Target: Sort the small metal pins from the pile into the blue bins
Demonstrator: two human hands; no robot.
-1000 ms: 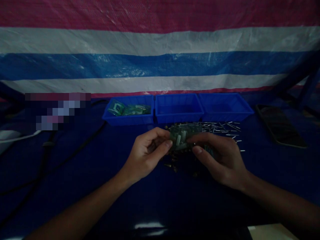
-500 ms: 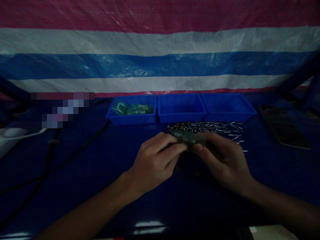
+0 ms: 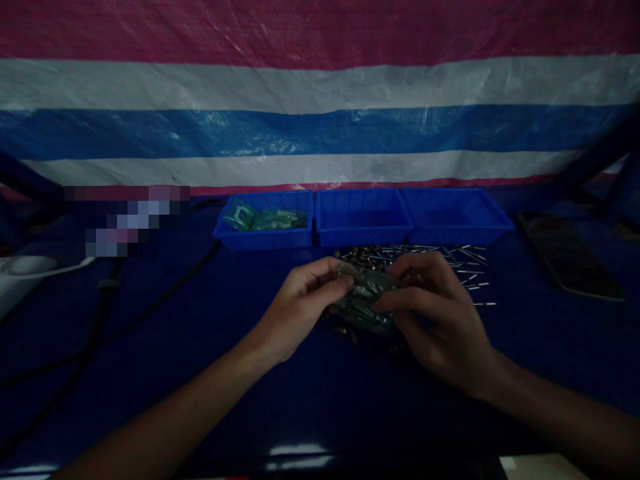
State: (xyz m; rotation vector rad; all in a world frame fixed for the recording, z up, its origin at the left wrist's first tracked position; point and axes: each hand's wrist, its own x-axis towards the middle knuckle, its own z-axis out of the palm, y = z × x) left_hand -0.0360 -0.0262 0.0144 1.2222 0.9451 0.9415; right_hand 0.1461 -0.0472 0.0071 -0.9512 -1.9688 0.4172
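A small clear plastic bag [image 3: 369, 303] with a greenish tint hangs between my hands, thin metal pieces showing inside it. My left hand [image 3: 300, 310] pinches its left edge between thumb and fingers. On the right side, my right hand [image 3: 440, 323] has its curled fingers on the bag's upper right edge. Behind the bag, a loose pile of thin silver metal pins [image 3: 425, 255] and small brass-coloured pieces [image 3: 363, 253] lies on the blue table [image 3: 280, 407]. A few small pieces lie below the bag, partly hidden by it.
Three blue bins stand in a row: the left bin [image 3: 265, 239] holds greenish plastic bags, beside the middle bin [image 3: 363, 235] and right bin [image 3: 460, 233]. A phone [image 3: 570, 257] lies at right. Black cables [image 3: 150, 313] cross the left side. A striped tarp [image 3: 320, 133] hangs behind.
The bag has been turned and spread so its broad side now shows. My left thumb has come on top of its edge, and my right fingers have lifted and shifted over it.
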